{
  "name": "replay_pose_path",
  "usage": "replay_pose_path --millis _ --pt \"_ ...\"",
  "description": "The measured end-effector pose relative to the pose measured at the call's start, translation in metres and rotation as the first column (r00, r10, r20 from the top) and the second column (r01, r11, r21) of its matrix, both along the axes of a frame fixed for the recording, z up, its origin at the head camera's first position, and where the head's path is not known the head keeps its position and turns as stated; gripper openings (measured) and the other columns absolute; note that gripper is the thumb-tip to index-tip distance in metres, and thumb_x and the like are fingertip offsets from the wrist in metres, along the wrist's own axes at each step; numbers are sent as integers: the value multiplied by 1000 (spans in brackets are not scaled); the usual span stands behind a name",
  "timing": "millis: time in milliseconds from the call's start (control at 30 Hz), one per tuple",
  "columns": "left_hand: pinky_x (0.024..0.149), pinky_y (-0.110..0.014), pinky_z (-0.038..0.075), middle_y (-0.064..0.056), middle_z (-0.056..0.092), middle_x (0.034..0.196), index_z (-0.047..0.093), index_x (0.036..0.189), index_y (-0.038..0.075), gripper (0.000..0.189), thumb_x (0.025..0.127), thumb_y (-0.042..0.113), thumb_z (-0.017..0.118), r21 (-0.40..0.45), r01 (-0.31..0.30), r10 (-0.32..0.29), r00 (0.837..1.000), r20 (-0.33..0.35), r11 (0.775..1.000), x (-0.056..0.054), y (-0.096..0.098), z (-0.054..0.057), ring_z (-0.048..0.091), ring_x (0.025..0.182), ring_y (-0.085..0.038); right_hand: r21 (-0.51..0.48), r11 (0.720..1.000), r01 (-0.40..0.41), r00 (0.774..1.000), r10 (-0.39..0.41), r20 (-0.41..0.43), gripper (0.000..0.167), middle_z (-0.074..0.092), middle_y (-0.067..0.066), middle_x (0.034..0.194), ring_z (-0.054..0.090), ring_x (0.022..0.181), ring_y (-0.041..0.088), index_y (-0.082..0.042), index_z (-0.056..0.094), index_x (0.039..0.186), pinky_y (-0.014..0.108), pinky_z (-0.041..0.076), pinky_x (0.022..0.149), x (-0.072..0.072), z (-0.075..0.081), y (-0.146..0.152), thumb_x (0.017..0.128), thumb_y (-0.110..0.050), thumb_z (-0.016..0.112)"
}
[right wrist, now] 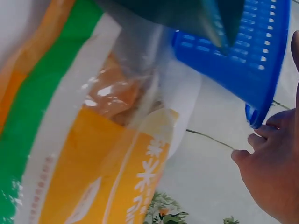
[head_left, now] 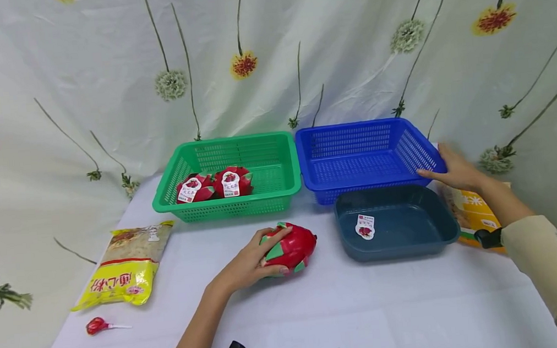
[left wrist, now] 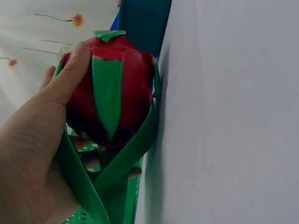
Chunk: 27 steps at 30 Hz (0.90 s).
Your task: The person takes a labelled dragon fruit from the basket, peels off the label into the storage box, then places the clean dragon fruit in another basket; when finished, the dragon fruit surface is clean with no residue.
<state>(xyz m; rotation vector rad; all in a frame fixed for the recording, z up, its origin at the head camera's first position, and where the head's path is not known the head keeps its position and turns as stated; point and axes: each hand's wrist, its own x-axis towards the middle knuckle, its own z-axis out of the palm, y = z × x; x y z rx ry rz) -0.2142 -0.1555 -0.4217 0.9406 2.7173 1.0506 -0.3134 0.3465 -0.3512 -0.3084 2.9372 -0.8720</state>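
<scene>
Although my head camera gives me mostly the back of the left hand (head_left: 247, 262), it's plain I have that one curled round a red dragon fruit (head_left: 298, 246), mid-desk, in front of the green basket (head_left: 232, 213) and left of the dark tray (head_left: 407, 221). Over to the left wrist view, and there's a digit laid along the skin, broad green leaf strips crossing below, a fingertip peeping out behind! Whether the fruit bears on the desk (head_left: 370, 309) or hangs just off it, I can't tell.

Out by the desk's far right corner, my right hand (head_left: 455, 170) holds the near right corner of the blue basket (head_left: 352, 162), thumb over the rim in the head view, fingers hidden outside. Cut to the right wrist: there are those fingers, beside the rim, loosely bent. And what a look at the orange bag (right wrist: 98, 149) by the right edge, green and white bands and all! From the head, my forearm (head_left: 509, 201) covers part of it.

Only the head view brings me two labelled fruits (head_left: 246, 183) in the green basket's left half, the label (head_left: 365, 227) inside the tray, and, along the desk's left edge, a yellow bag (head_left: 124, 262) and a red lollipop (head_left: 96, 325).
</scene>
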Motion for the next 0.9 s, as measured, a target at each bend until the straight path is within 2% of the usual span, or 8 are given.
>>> replay_pose_path --millis 133,367,433,533,667,733,833,900 --pt "78 -30 50 -1 33 135 29 139 48 70 81 46 66 29 42 -43 998 41 999 1 0 3 36 121 -22 -20 1000 -22 998 24 62 96 -3 34 145 15 125 56 2 -16 143 70 17 95 0 -4 3 91 -49 48" --pt "79 -28 50 1 39 132 39 136 42 56 85 42 63 33 103 -102 994 -36 994 0 1 9 34 121 -17 -58 998 0 997 5 78 96 -12 29 147 8 128 55 -2 -18 142 69 11 97 0 -9 2 91 -50 48" --pt "77 -27 50 1 39 132 40 136 41 56 85 41 63 46 120 -117 992 -50 992 -2 7 16 35 120 -16 -66 998 3 997 2 76 96 -11 30 147 9 128 55 -2 -18 143 69 11 97 0 -11 3 91 -49 48" --pt "71 -26 51 1 39 132 41 136 40 55 85 39 63 94 152 -143 986 -90 984 -10 21 37 43 110 -16 -69 998 12 997 -7 73 96 -10 30 147 10 127 56 -1 -17 143 69 11 97 1 -11 4 91 -49 48" --pt "62 -27 50 -4 38 136 45 134 34 52 86 39 62 177 192 -149 961 -233 965 -34 49 75 51 84 -15 -89 996 20 997 -14 71 96 -8 29 147 11 127 54 -2 -17 143 69 11 98 0 -12 4 91 -49 48" --pt "61 -27 48 -7 39 135 46 134 31 52 86 42 61 206 192 -119 939 -322 959 -51 64 94 49 79 -14 -103 995 18 998 -12 66 96 -9 29 147 11 127 54 -3 -16 143 68 11 98 -2 -13 3 91 -49 49" --pt "61 -27 46 -9 42 128 45 135 28 53 86 42 61 265 181 -66 919 -389 947 -80 90 118 46 79 -14 -114 993 22 998 -15 63 96 -10 27 148 10 128 53 -4 -17 143 68 9 99 -3 -15 3 90 -49 50" --pt "62 -26 43 -9 46 117 44 136 26 53 87 38 62 299 171 -31 906 -421 939 -101 108 129 44 81 -15 -116 993 22 998 -16 60 96 -12 27 148 8 129 53 -4 -17 143 68 8 99 -3 -17 2 91 -49 50"
